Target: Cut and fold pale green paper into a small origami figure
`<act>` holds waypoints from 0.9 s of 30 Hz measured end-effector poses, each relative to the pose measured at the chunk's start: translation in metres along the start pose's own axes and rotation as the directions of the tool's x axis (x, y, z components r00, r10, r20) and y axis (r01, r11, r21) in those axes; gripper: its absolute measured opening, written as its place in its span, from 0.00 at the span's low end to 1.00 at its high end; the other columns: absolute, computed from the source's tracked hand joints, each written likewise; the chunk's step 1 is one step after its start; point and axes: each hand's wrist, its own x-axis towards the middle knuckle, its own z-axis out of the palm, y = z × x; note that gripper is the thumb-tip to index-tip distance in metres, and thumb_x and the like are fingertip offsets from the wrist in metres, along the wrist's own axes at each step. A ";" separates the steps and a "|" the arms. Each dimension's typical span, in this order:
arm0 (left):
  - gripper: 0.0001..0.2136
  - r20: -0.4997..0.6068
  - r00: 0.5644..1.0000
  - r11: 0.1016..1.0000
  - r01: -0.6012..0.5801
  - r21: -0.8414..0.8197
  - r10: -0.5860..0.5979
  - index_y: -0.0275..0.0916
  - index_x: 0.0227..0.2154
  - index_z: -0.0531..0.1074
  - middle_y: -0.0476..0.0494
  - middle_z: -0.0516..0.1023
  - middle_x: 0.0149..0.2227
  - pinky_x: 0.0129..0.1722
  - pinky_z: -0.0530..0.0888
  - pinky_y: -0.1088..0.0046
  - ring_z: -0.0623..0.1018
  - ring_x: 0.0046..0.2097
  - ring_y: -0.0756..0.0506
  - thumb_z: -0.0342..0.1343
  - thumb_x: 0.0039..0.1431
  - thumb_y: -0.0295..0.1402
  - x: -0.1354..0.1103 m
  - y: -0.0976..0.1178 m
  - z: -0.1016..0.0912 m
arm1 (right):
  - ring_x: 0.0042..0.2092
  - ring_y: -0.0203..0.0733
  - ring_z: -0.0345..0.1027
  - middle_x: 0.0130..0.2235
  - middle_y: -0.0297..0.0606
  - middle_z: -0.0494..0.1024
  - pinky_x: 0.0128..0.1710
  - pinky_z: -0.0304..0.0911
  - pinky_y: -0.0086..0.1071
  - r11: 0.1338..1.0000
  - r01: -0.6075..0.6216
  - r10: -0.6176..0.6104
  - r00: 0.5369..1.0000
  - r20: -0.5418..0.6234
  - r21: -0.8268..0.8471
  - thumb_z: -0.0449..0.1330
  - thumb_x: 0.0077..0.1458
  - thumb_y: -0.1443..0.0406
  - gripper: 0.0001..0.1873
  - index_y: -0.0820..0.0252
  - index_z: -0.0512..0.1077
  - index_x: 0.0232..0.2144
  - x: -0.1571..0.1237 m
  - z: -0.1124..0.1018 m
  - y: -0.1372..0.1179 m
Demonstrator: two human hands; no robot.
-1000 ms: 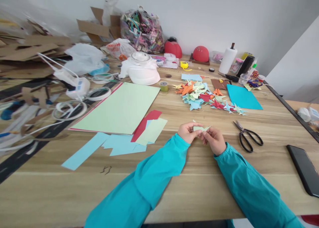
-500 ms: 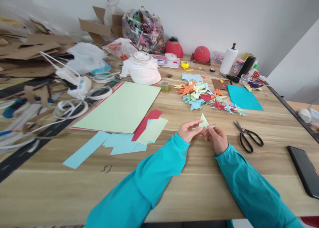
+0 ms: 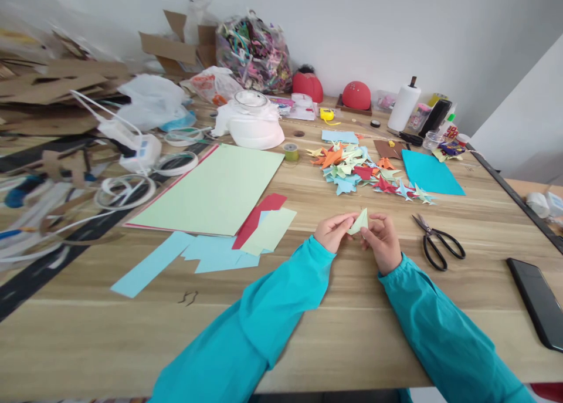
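Note:
Between my two hands is a small piece of folded pale green paper (image 3: pixel 360 222), its pointed tip facing up and away from me. My left hand (image 3: pixel 333 232) pinches its left side with thumb and fingers. On the other side my right hand (image 3: pixel 382 241) grips it, the thumb pressed on its front. Parts of the folds are hidden behind the fingers. Beyond my hands lies a pile of folded paper cranes (image 3: pixel 352 167) in orange, green, blue and red. Black-handled scissors (image 3: pixel 436 240) rest open-bladed to the right of my right hand.
Blue paper strips (image 3: pixel 153 265), a red strip (image 3: pixel 257 220) and a pale green strip (image 3: pixel 271 230) lie left of my hands. Behind them are large green sheets (image 3: pixel 211 189). A phone (image 3: pixel 537 303) lies at the right; a turquoise sheet (image 3: pixel 433 173) is farther back.
The folded green paper has turned and looks narrower, with its side point no longer showing. The right fingers have shifted up behind it. Both arms stay in place.

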 end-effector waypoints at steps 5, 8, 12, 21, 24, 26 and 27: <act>0.20 -0.051 0.994 0.978 0.081 -0.194 -0.093 0.33 0.38 0.73 0.43 0.76 0.31 0.24 0.73 0.75 0.76 0.30 0.48 0.61 0.40 0.37 0.005 -0.004 -0.001 | 0.21 0.31 0.62 0.24 0.30 0.70 0.16 0.58 0.25 0.990 0.090 -0.092 0.995 -0.021 -0.110 0.59 0.48 0.61 0.10 0.57 0.65 0.33 -0.002 0.001 -0.001; 0.21 0.012 0.983 0.956 0.181 -0.230 -0.183 0.31 0.37 0.72 0.43 0.76 0.26 0.23 0.72 0.74 0.76 0.26 0.47 0.63 0.37 0.36 0.005 -0.003 0.000 | 0.20 0.31 0.61 0.23 0.31 0.69 0.18 0.59 0.26 0.983 0.102 -0.107 0.994 -0.025 -0.152 0.57 0.50 0.61 0.08 0.58 0.68 0.33 -0.002 0.000 0.000; 0.19 0.041 0.983 0.969 0.185 -0.163 -0.180 0.30 0.33 0.72 0.46 0.75 0.20 0.23 0.72 0.75 0.75 0.23 0.49 0.64 0.35 0.33 0.004 -0.001 0.002 | 0.22 0.31 0.61 0.27 0.34 0.69 0.19 0.59 0.27 0.982 0.099 -0.103 0.995 -0.016 -0.159 0.56 0.50 0.61 0.08 0.58 0.72 0.32 -0.001 -0.003 0.003; 0.16 0.012 1.000 0.999 -0.004 0.034 0.004 0.32 0.32 0.73 0.46 0.76 0.24 0.27 0.71 0.76 0.74 0.25 0.52 0.63 0.34 0.27 0.002 -0.008 0.000 | 0.24 0.35 0.63 0.25 0.34 0.72 0.22 0.60 0.29 0.974 0.070 -0.080 0.996 -0.035 -0.214 0.61 0.44 0.60 0.08 0.57 0.73 0.29 0.001 -0.005 0.007; 0.16 0.009 0.999 0.992 -0.039 0.120 0.038 0.32 0.32 0.73 0.46 0.75 0.24 0.28 0.71 0.76 0.73 0.25 0.52 0.63 0.35 0.28 0.001 -0.007 0.000 | 0.21 0.33 0.60 0.20 0.31 0.69 0.20 0.58 0.29 0.986 0.021 -0.028 0.999 -0.043 -0.166 0.61 0.44 0.60 0.08 0.58 0.72 0.28 0.001 -0.004 0.004; 0.15 -0.009 0.998 0.981 -0.055 0.184 0.058 0.32 0.31 0.74 0.47 0.75 0.23 0.27 0.70 0.76 0.72 0.24 0.52 0.62 0.35 0.28 -0.001 -0.006 0.000 | 0.20 0.32 0.59 0.19 0.30 0.69 0.19 0.57 0.28 0.991 -0.009 0.001 0.998 -0.055 -0.132 0.62 0.43 0.60 0.10 0.58 0.71 0.28 0.001 -0.003 0.002; 0.15 -0.015 0.998 0.976 -0.059 0.210 0.064 0.32 0.31 0.74 0.46 0.75 0.23 0.26 0.70 0.76 0.72 0.24 0.52 0.62 0.35 0.29 -0.001 -0.005 0.000 | 0.20 0.32 0.59 0.19 0.30 0.69 0.19 0.57 0.28 0.993 -0.016 0.009 0.998 -0.061 -0.116 0.63 0.42 0.60 0.10 0.59 0.71 0.28 0.001 -0.003 0.001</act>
